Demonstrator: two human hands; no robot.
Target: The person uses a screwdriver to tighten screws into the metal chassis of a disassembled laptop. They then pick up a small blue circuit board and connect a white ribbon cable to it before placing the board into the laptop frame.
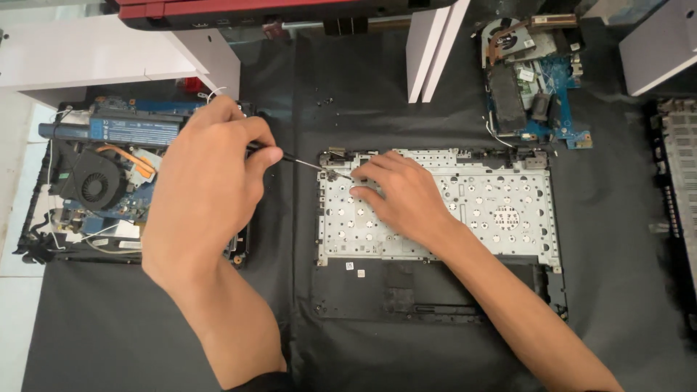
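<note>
I am looking down at a black cloth-covered bench (pixel 624 239). My left hand (pixel 207 189) pinches a thin screwdriver (pixel 301 161) between thumb and curled fingers; its shaft runs nearly level from left to right, dipping slightly, and its tip meets the upper left corner of an upturned laptop palmrest with a silver keyboard backplate (pixel 494 210). My right hand (pixel 403 196) lies flat on that plate, fingers loosely spread, fingertips just beside the screwdriver tip, so it is the nearer hand to the corner. The plate's long side runs left to right in front of me. Under my left wrist sits an opened laptop base with a fan (pixel 94 185) and a long battery (pixel 134 131). A bare blue motherboard (pixel 534 80) lies well apart at upper right. Nothing blocks the corner.
</note>
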